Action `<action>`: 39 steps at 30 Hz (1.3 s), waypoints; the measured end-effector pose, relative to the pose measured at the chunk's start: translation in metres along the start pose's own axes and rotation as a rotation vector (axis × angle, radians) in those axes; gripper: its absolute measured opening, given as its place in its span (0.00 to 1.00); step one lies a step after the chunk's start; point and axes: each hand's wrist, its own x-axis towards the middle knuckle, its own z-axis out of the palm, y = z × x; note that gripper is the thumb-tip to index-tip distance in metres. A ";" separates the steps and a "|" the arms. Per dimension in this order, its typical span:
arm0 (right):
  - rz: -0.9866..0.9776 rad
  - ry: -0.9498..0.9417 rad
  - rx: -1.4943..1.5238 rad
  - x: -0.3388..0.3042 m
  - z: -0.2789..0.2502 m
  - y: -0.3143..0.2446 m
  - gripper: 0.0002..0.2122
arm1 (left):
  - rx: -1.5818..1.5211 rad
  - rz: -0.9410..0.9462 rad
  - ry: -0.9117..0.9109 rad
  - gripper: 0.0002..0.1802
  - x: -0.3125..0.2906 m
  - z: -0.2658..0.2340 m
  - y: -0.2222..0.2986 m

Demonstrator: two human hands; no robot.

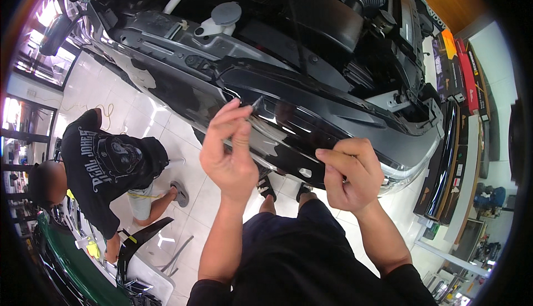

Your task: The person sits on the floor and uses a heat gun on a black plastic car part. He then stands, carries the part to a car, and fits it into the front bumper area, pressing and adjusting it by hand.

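My left hand (230,150) is raised in front of the car's fender, its thumb and fingers pinched on a small grey pointed piece (257,103). What kind of piece it is, I cannot tell. To its right my right hand (355,172) is closed, thumb against curled forefinger, at the lower edge of a dark glossy strip (300,121) along the headlight area. Whatever those fingers hold, if anything, is hidden. Beyond both hands lies the black fender edge (183,81), with a clear headlight part (397,168) to the right.
The engine bay (311,17) is open, with a grey-capped reservoir (226,14). At left a co-worker in a black shirt (119,156) bends over a table (150,272) bearing a black curved part (139,242). Long boxes (472,78) stand at right. Glossy tiles (194,195) cover the floor.
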 end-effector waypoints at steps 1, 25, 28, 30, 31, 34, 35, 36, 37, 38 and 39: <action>0.010 0.012 -0.010 -0.004 0.001 0.003 0.17 | -0.089 -0.084 0.016 0.03 -0.001 0.000 0.001; 0.150 0.067 -0.022 -0.011 0.010 0.009 0.12 | -0.226 -0.241 -0.083 0.04 0.016 -0.012 0.000; 0.156 0.082 -0.026 -0.012 0.011 0.009 0.11 | -0.195 -0.206 -0.094 0.05 0.017 -0.011 0.000; 0.174 0.090 -0.018 -0.013 0.011 0.009 0.11 | -0.169 -0.216 -0.092 0.05 0.017 -0.010 0.001; 0.180 0.087 -0.010 -0.014 0.011 0.008 0.11 | -0.157 -0.231 -0.087 0.05 0.015 -0.010 0.003; 0.197 0.088 -0.025 -0.015 0.010 0.006 0.11 | -0.167 -0.255 -0.063 0.06 0.012 -0.008 0.006; 0.193 0.090 -0.017 -0.015 0.010 0.005 0.11 | -0.182 -0.259 -0.048 0.06 0.012 -0.007 0.006; 0.203 0.094 -0.006 -0.015 0.010 0.005 0.11 | -0.174 -0.251 -0.054 0.06 0.011 -0.007 0.006; 0.212 0.097 0.002 -0.015 0.010 0.004 0.11 | -0.172 -0.244 -0.056 0.06 0.011 -0.007 0.005; 0.210 0.101 0.001 -0.016 0.010 0.004 0.11 | -0.170 -0.249 -0.063 0.06 0.010 -0.007 0.005; 0.209 0.104 0.001 -0.016 0.011 0.004 0.11 | -0.170 -0.249 -0.074 0.06 0.010 -0.008 0.005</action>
